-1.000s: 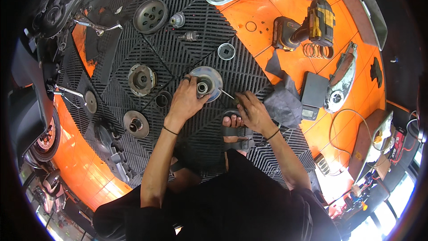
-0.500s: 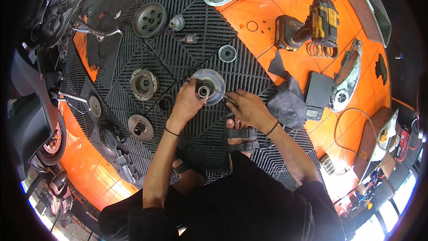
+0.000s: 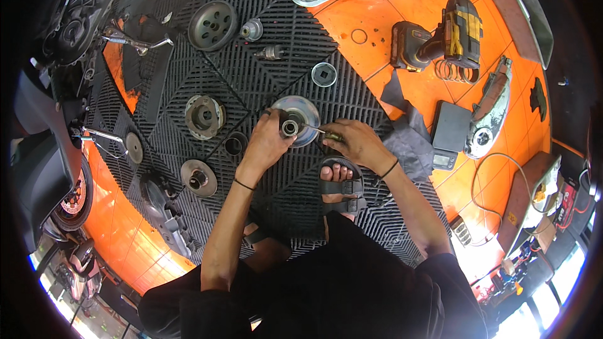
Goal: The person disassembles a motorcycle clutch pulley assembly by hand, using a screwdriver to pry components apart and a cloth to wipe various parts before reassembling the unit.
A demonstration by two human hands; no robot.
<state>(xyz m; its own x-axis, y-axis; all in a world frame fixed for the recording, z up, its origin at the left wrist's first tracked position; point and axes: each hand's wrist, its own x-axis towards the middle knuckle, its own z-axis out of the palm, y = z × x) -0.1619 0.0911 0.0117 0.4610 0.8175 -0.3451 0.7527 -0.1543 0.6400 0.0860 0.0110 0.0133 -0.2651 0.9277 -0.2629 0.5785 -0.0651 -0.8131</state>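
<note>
Left hand [image 3: 267, 141] clamped on pulley [image 3: 300, 118] hub, steadying it on mat [image 3: 207, 69]. Right hand [image 3: 355, 143] pinching thin tool [image 3: 321, 132], tip angled into hub.

My fingers [image 3: 276, 127] meet a silver-grey pulley disc [image 3: 300, 119] on black grid-patterned floor tiles [image 3: 213, 63], edged by orange tiles [image 3: 377, 12]. The cordless drill [image 3: 449, 37] is black and yellow, the rag [image 3: 411, 141] grey, my sandal [image 3: 344, 185] black.
</note>
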